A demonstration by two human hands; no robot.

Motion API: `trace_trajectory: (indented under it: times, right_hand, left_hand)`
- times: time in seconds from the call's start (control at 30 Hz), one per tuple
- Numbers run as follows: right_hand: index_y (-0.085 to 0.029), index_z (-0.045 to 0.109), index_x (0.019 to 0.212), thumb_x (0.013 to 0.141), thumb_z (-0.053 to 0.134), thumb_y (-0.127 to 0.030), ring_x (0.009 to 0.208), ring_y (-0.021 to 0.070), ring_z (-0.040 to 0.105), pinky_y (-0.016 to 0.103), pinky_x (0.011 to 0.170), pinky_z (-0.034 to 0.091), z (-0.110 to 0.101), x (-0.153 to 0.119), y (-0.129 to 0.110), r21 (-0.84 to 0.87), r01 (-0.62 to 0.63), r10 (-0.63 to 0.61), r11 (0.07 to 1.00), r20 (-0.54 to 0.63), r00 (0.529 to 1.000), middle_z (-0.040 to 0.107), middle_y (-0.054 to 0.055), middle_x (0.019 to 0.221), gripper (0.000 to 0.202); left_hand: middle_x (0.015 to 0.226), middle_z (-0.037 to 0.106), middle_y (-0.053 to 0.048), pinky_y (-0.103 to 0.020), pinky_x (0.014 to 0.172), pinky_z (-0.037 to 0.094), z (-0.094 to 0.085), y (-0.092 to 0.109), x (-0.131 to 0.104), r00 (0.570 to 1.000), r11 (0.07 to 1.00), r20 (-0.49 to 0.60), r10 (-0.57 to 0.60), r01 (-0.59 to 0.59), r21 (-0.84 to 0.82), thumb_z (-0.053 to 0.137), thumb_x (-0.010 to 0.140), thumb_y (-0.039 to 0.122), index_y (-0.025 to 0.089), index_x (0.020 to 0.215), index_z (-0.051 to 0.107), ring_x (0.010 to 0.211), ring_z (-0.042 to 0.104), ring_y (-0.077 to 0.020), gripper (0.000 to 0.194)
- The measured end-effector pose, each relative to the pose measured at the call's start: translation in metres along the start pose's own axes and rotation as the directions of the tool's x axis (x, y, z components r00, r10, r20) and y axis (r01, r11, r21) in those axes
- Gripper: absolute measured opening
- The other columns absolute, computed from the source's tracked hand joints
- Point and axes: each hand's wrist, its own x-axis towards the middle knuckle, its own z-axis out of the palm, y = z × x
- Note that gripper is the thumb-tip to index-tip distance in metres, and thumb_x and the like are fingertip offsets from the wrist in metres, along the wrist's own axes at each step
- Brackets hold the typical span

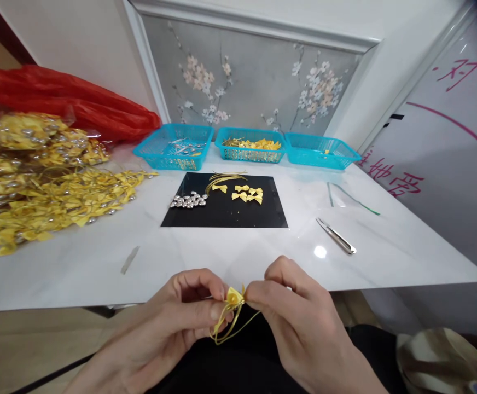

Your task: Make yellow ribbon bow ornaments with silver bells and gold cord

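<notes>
At six o'clock from the black mat (222,219), close to the near edge of the table (148,282), find a yellow bow (234,297) between both hands. Held on its nine o'clock side by the left hand (189,312), with thumb and index finger pinched; held on its three o'clock side by the right hand (298,309), with fingers curled tightly and the exact contact partly hidden. Could slip, by judgement, if pinched too lightly, being so small; could also crease from too hard a squeeze. Could tangle because of the loose golden cords (217,342) looping toward seven o'clock. If dropped, likely to fall in the lap. Lying, as it seems, with long axis from nine to three o'clock, nearly level; impossible to tell exactly, with both ends covered by fingers.
</notes>
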Motion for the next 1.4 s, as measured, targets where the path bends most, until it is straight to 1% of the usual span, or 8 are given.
trace_trajectory:
  times: [0.3, 0.4, 0.53, 0.67, 0.77, 1.0, 1.3, 1.4]
  right_hand:
    - [-0.017, 0.069, 0.095, 0.093, 0.047, 0.005, 0.064, 0.0127, 0.042, 0.026, 0.056, 0.037, -0.004, 0.001, 0.002, -0.052, 0.062, -0.063, 0.997, -0.009, 0.998, 0.043, 0.000, 0.076, 0.031]
    - [-0.016, 0.069, 0.091, 0.094, 0.045, 0.004, 0.064, 0.0128, 0.042, 0.027, 0.058, 0.037, -0.004, 0.003, 0.001, -0.106, 0.091, -0.092, 0.990, -0.007, 0.996, 0.043, 0.000, 0.075, 0.031]
    - [-0.015, 0.067, 0.082, 0.097, 0.040, 0.004, 0.064, 0.0138, 0.040, 0.030, 0.060, 0.034, -0.004, 0.004, 0.000, -0.195, 0.172, -0.177, 0.966, -0.004, 0.984, 0.044, 0.000, 0.074, 0.036]
    - [-0.016, 0.068, 0.087, 0.098, 0.038, 0.002, 0.066, 0.0155, 0.038, 0.032, 0.060, 0.032, -0.003, 0.003, -0.001, -0.230, 0.188, -0.187, 0.955, 0.026, 0.982, 0.044, 0.001, 0.075, 0.037]
    - [-0.014, 0.068, 0.086, 0.097, 0.039, 0.003, 0.066, 0.0148, 0.038, 0.031, 0.060, 0.033, -0.002, 0.002, -0.001, -0.198, 0.185, -0.186, 0.962, 0.015, 0.982, 0.043, 0.001, 0.075, 0.036]
    - [-0.014, 0.068, 0.088, 0.094, 0.049, 0.005, 0.064, 0.0124, 0.042, 0.027, 0.055, 0.038, 0.006, -0.003, 0.002, -0.069, 0.132, -0.137, 0.989, -0.080, 0.987, 0.042, 0.000, 0.074, 0.028]
    - [-0.015, 0.070, 0.086, 0.095, 0.053, 0.000, 0.060, 0.0124, 0.049, 0.024, 0.051, 0.044, 0.012, -0.004, 0.003, 0.024, 0.061, -0.057, 0.998, -0.117, 0.992, 0.049, 0.001, 0.071, 0.024]
    - [-0.016, 0.070, 0.090, 0.096, 0.056, -0.002, 0.063, 0.0128, 0.059, 0.022, 0.054, 0.049, 0.012, -0.004, 0.004, 0.099, 0.030, -0.018, 0.995, -0.117, 0.993, 0.058, 0.003, 0.075, 0.021]
  left_hand:
    - [0.066, 0.076, -0.001, -0.013, 0.056, 0.051, -0.006, -0.002, 0.002, 1.000, 1.000, 0.018, 0.004, -0.004, 0.027, 0.095, 0.065, 0.014, 0.018, 0.072, 0.081, 0.060, 0.067, -0.0092, 0.016]
    - [0.066, 0.076, -0.001, -0.013, 0.056, 0.050, -0.005, -0.003, 0.002, 1.000, 0.999, 0.009, 0.009, -0.009, 0.034, 0.095, 0.066, 0.014, 0.019, 0.073, 0.081, 0.059, 0.066, -0.0088, 0.016]
    - [0.067, 0.076, 0.000, -0.014, 0.056, 0.050, -0.004, -0.003, 0.002, 1.000, 0.997, 0.000, 0.023, -0.023, 0.075, 0.096, 0.065, 0.016, 0.018, 0.071, 0.081, 0.060, 0.065, -0.0086, 0.016]
    - [0.066, 0.075, 0.000, -0.013, 0.056, 0.050, -0.005, -0.002, 0.003, 0.999, 0.993, -0.001, 0.035, -0.035, 0.112, 0.095, 0.066, 0.018, 0.018, 0.071, 0.081, 0.060, 0.063, -0.0082, 0.015]
    - [0.067, 0.075, 0.000, -0.013, 0.056, 0.049, -0.005, -0.002, 0.002, 0.999, 0.995, 0.007, 0.032, -0.032, 0.099, 0.096, 0.065, 0.017, 0.018, 0.070, 0.081, 0.059, 0.063, -0.0080, 0.016]
    - [0.069, 0.075, 0.000, -0.014, 0.057, 0.050, -0.005, -0.003, 0.001, 1.000, 0.998, 0.011, 0.024, -0.025, 0.063, 0.095, 0.065, 0.015, 0.018, 0.069, 0.080, 0.061, 0.064, -0.0082, 0.017]
    - [0.067, 0.075, 0.000, -0.014, 0.056, 0.050, -0.004, -0.004, 0.001, 0.999, 0.996, -0.018, 0.033, -0.031, 0.083, 0.095, 0.065, 0.016, 0.019, 0.069, 0.079, 0.061, 0.064, -0.0087, 0.016]
    - [0.067, 0.074, 0.000, -0.015, 0.057, 0.049, -0.002, -0.003, 0.000, 0.998, 0.993, -0.046, 0.051, -0.045, 0.113, 0.096, 0.064, 0.018, 0.020, 0.068, 0.080, 0.061, 0.063, -0.0090, 0.017]
